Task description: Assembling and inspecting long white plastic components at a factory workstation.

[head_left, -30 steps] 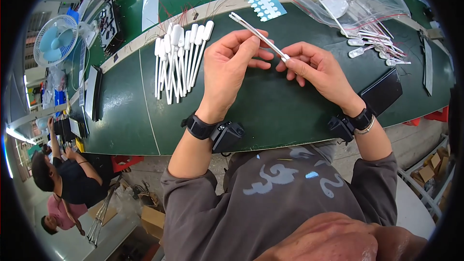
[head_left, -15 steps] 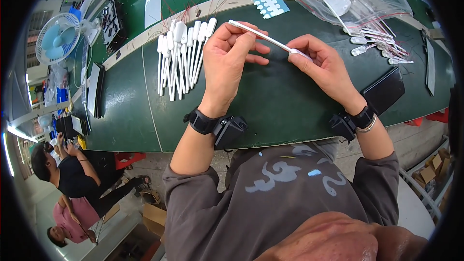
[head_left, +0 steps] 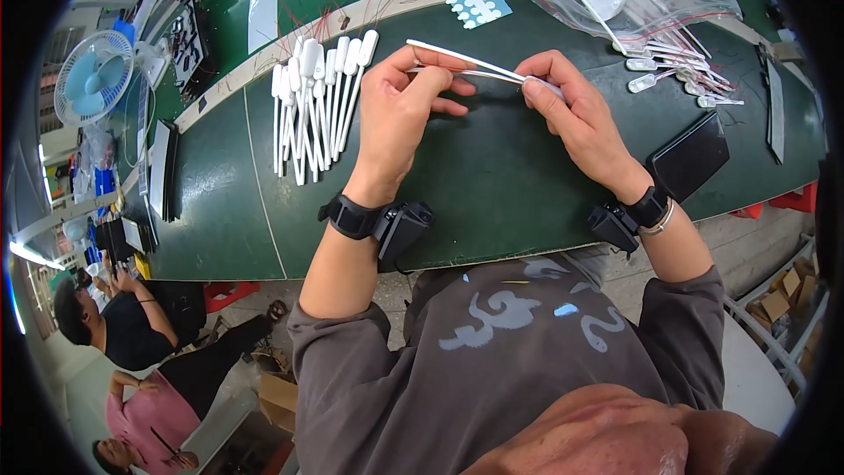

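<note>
White strip (head_left: 486,66): in the head view, you have it stretched between your two hands, just above the green table (head_left: 211,167). Your right hand (head_left: 578,110) has thumb and forefinger pinched on its near end, and they hide most of that end. The fingers of your left hand (head_left: 393,114) curl loosely by the far part, which runs past the forefinger and sticks out beyond it; I cannot tell whether your left thumb grips or merely steadies it.

Half a second ago a single line ran between your fingers. Now a thin pale strand (head_left: 494,77) shows below the strip, parted from it by your left fingers and meeting it at your right fingertips. Whether the two are one piece, I cannot tell. I judge that you are now handling two lengths rather than one, with the work unfinished.

The white paddle-ended sticks (head_left: 309,60) left of your left fingers lie as before, and so do the small wired pieces (head_left: 642,64) beyond your right fingers, so neither group seems to have gained from this step.
</note>
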`<state>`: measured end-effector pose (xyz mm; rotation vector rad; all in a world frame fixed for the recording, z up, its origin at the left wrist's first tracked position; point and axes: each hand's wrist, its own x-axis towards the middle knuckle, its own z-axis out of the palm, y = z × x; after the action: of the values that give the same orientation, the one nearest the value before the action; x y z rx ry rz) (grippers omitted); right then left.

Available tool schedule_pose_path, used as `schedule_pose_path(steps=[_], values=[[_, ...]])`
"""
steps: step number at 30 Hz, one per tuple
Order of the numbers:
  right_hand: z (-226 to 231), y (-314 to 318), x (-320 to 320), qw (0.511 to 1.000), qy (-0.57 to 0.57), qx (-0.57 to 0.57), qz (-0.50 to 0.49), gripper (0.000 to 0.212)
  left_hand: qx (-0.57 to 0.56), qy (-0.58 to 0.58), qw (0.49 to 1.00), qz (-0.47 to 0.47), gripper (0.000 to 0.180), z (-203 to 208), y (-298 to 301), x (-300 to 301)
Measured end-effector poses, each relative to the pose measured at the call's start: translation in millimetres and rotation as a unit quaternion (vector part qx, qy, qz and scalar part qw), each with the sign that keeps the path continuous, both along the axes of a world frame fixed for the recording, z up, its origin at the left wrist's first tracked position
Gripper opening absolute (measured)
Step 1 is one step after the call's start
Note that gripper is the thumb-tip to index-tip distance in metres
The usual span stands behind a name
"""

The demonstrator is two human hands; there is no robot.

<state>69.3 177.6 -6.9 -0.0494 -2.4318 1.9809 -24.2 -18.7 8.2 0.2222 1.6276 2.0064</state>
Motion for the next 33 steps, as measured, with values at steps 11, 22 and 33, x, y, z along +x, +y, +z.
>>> schedule_pose_path(steps=[11,22,33], values=[[2.2,2.5,0.0,0.999,-0.005,-0.048,0.018,0.021,-0.05,0.142,0.988,-0.033,0.016,3.2,-2.3,-1.6],[2.6,3.4,0.8,0.998,0.004,-0.059,0.033,0.02,-0.136,0.307,0.941,-0.05,0.015,3.0,-8.7,-6.0],[8.0,1.0,0.6,0.998,0.014,0.005,0.06,0.024,-0.128,0.072,0.988,-0.036,0.02,15.6,-10.9,-2.5]])
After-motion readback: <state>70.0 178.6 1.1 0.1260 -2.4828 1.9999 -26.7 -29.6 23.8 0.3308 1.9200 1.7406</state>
